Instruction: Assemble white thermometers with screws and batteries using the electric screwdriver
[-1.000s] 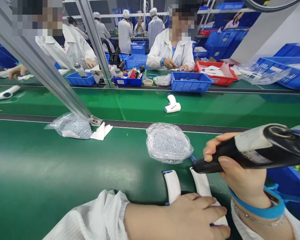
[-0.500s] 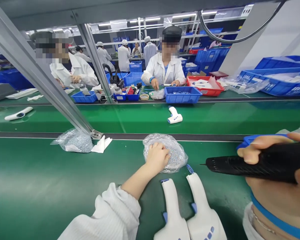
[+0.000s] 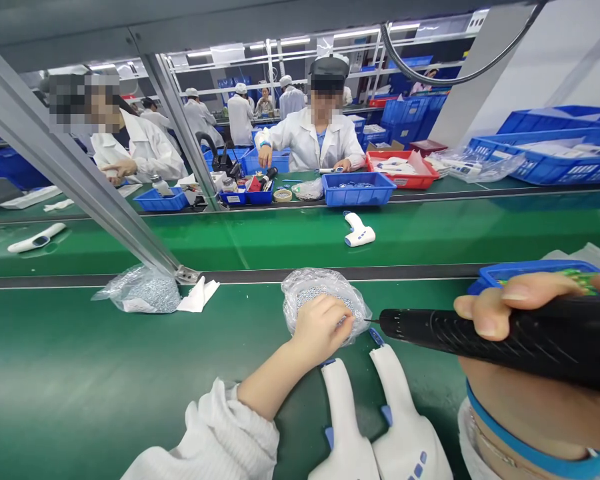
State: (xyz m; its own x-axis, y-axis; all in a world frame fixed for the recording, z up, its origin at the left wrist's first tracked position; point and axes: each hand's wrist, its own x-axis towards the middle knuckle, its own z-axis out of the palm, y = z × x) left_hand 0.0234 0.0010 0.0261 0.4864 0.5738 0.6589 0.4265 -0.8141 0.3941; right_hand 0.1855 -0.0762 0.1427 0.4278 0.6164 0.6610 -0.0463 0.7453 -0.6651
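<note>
My left hand (image 3: 323, 328) is over an open clear plastic bag (image 3: 294, 293) of tiny silvery metal pieces, probably screws. Its thumb and fingertips are pinched together; whatever is between them is too small to make out. In my right hand (image 3: 500, 313) is a black electric screwdriver (image 3: 445, 330), held level with its thin bit pointing left, close to my left fingertips. Below the bag, two white gun-shaped housings (image 3: 341, 413) with blue buttons and triggers lie side by side, handles pointing away from me. A small blue part sticks out at the end of the right one (image 3: 400, 400).
A second bag of metal pieces (image 3: 153, 293) and a white tissue (image 3: 199, 295) lie left, by a metal post (image 3: 95, 153). Across the green belt (image 3: 260, 240), which carries white housings (image 3: 359, 230), co-workers sit behind bins. A blue bin (image 3: 490, 275) stands partly behind my right hand.
My left hand has lifted slightly from the metal pieces and turned right, fingers pinched. The screwdriver has moved left towards it. The housing on the belt has shifted slightly right.
</note>
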